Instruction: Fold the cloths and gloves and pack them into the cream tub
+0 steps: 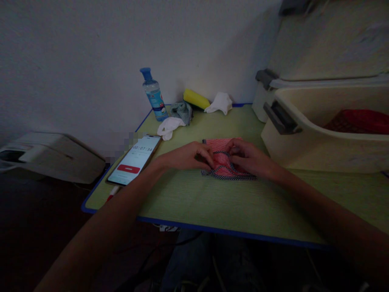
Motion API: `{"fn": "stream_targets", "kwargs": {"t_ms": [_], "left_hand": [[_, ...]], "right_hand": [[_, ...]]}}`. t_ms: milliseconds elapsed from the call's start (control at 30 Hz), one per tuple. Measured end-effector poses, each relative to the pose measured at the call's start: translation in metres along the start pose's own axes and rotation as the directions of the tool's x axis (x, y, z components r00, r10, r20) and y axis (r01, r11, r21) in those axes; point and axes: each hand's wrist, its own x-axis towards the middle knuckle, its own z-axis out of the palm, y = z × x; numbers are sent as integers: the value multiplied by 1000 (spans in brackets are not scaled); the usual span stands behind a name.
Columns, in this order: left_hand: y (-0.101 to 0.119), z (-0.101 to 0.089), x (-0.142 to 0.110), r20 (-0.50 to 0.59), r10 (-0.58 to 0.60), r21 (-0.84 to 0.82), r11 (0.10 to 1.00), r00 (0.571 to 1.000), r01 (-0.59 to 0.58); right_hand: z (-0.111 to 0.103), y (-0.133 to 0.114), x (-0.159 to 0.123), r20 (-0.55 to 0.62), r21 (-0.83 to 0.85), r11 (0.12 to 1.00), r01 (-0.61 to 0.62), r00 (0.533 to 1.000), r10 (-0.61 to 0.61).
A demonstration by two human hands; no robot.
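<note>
A small red cloth (223,146) with a dark checked edge lies on the green table (212,202), partly folded. My left hand (188,156) rests on its left side with the fingers curled and pinching the fabric. My right hand (247,156) pinches the cloth's middle and right part, fingers bent over a fold. The two hands nearly touch over the cloth.
A phone (135,160) showing a running timer lies at the table's left edge. At the back stand a water bottle (154,95), white cloths (168,126), a grey-green cloth (181,110) and a yellow roll (196,98). A cream bin (306,142) holding something red (361,121) sits right.
</note>
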Motion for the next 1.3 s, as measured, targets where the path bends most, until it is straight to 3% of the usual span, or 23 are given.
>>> {"fn": "stream_targets", "kwargs": {"t_ms": [133, 333, 533, 700, 933, 1300], "left_hand": [[1, 1, 1, 21, 24, 45, 999, 1000, -25], [4, 4, 2, 53, -35, 140, 990, 998, 27], [10, 11, 4, -16, -76, 190, 979, 997, 78], [9, 17, 4, -119, -83, 133, 986, 989, 99], [2, 18, 5, -79, 17, 125, 992, 997, -7], [6, 14, 6, -55, 171, 342, 929, 984, -142]], "right_hand": [[1, 1, -1, -3, 45, 999, -3, 1000, 3], [2, 5, -1, -63, 52, 998, 31, 998, -28], [1, -1, -2, 1, 20, 999, 34, 999, -34], [3, -2, -2, -61, 70, 998, -8, 998, 12], [6, -3, -2, -148, 128, 991, 35, 989, -16], [6, 0, -3, -314, 88, 996, 14, 949, 14]]}}
